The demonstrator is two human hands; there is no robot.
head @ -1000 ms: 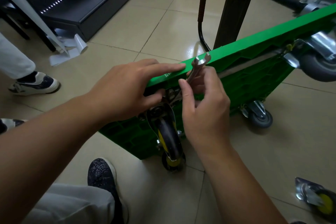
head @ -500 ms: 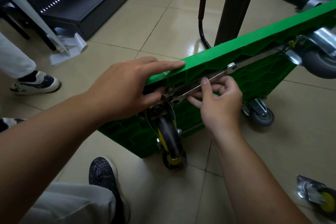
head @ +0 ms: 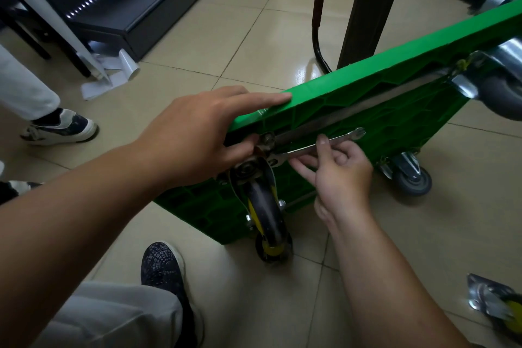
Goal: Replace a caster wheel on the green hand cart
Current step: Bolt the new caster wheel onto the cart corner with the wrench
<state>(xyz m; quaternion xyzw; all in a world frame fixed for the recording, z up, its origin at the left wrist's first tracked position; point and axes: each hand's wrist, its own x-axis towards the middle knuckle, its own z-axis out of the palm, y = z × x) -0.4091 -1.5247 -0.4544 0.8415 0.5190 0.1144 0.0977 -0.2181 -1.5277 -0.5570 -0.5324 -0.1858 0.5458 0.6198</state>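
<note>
**Wrench set at the caster mount of the tipped cart**

The green hand cart (head: 381,85), moulded in ribbed plastic, is stood on its side on a glossy tiled floor (head: 197,37). At its near corner a caster wheel (head: 267,212), black-tyred with a yellow hub in a steel fork, is mounted. The left hand (head: 197,138) is laid flat over the cart's upper edge, fingers straight, thumb pressed beneath by the mounting plate. A flat steel wrench (head: 344,137) is pinched by the right hand (head: 341,172), its jaw end at the mount. A loose caster (head: 491,302) lies on the floor at lower right.
</note>
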